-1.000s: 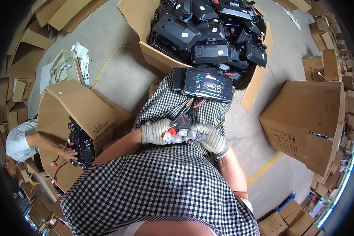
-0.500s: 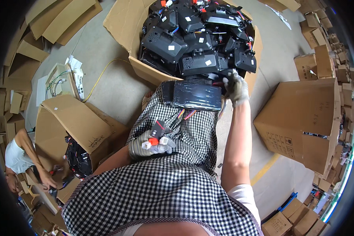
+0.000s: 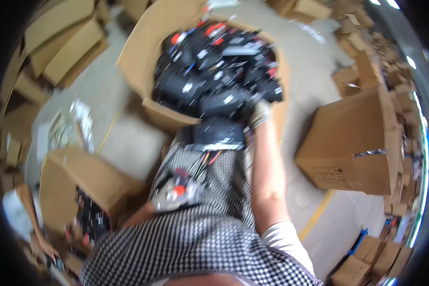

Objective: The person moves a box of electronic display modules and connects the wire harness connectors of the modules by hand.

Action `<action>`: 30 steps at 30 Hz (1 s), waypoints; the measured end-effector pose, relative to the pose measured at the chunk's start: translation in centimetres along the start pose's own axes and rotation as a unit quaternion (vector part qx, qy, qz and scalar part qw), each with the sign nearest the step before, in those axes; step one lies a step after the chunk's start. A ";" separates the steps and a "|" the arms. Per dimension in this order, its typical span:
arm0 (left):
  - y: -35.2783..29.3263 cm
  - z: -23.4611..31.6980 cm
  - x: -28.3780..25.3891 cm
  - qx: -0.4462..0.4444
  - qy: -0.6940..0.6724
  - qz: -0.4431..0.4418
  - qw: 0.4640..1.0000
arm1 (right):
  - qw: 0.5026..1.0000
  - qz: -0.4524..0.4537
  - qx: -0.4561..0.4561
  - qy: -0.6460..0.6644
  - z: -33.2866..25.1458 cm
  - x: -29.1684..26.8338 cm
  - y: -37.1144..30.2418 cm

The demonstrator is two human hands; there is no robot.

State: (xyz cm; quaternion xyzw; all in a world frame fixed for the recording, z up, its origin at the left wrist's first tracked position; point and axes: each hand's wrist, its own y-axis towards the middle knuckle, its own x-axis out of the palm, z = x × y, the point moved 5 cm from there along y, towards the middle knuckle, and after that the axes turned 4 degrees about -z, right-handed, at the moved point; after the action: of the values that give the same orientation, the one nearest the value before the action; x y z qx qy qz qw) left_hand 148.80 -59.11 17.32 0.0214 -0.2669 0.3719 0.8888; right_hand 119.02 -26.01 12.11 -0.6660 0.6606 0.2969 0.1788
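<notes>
Pale fabric-gloved L hand: at lap. Bare R forearm: extended fwd; pale fabric-gloved R hand: finger pose blurred.

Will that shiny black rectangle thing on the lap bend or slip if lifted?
The shiny black rectangular device probably won't bend: its edges look straight. Its gleaming front edge could be slippery. Thin multicoloured wires below it might flop.

Cardboard cartons and heaped black devices suggest a workshop.
</notes>
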 end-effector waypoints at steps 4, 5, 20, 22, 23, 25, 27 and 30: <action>-2.5 1.7 0.1 0.009 0.033 0.056 0.998 | 0.771 0.099 0.275 0.565 -3.3 8.0 0.7; -1.0 2.5 1.3 0.017 0.063 0.010 0.998 | 0.744 0.045 0.316 0.587 0.5 6.1 1.5; -0.1 3.8 1.4 0.027 0.108 0.099 0.989 | 0.824 0.031 0.221 0.520 -11.3 0.6 -3.9; -1.2 3.3 1.0 0.100 0.049 0.117 0.987 | 0.932 0.042 0.054 0.356 -11.7 2.1 -6.0; -0.8 4.6 1.0 0.125 0.128 0.125 0.976 | 0.962 0.039 0.002 0.270 -13.6 1.4 -8.4; 0.3 7.9 0.8 0.166 0.288 0.133 0.934 | 0.988 -0.029 -0.061 0.141 -17.6 0.0 -12.1; 0.9 10.2 1.9 0.229 0.191 0.216 0.930 | 0.980 -0.050 -0.189 0.035 -23.3 -0.8 -15.0; 3.8 11.6 1.7 0.257 0.043 0.325 0.909 | 0.952 -0.179 -0.234 -0.080 -26.4 0.9 -17.2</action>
State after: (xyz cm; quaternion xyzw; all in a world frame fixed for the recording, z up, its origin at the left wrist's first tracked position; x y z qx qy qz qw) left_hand 141.93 -58.01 27.44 0.1450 -0.1159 0.6962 0.6935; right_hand 140.10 -42.28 28.94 -0.7707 0.4256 0.4587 0.1205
